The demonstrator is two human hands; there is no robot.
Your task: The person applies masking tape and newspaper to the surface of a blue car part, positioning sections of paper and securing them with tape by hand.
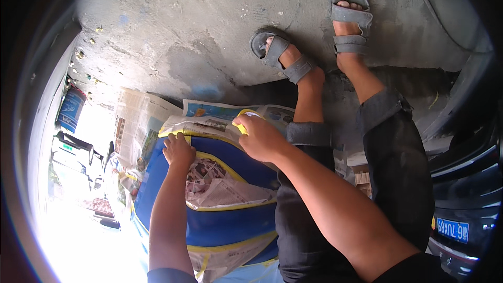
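My left hand (pixel 179 150) presses its fingertips on yellow masking tape (pixel 173 132) along the edge of a blue painted panel (pixel 220 220). To its right, my right hand (pixel 257 135) grips a roll of yellow masking tape (pixel 251 114), above newspaper sheets (pixel 208 125) that lie along the panel's edge. Crumpled newspaper (pixel 232 192), bordered by yellow tape, covers an opening in the panel. More newspaper (pixel 235 253) and tape cover a lower strip. The part under my left palm is hidden.
My sandalled feet stand on the concrete floor (pixel 196 27) beyond a dark gap. A dark car (pixel 463 200) is at the right. A blue drum (pixel 72 109) stands at the far left, near a bright opening. A cable (pixel 436 19) runs along the upper right.
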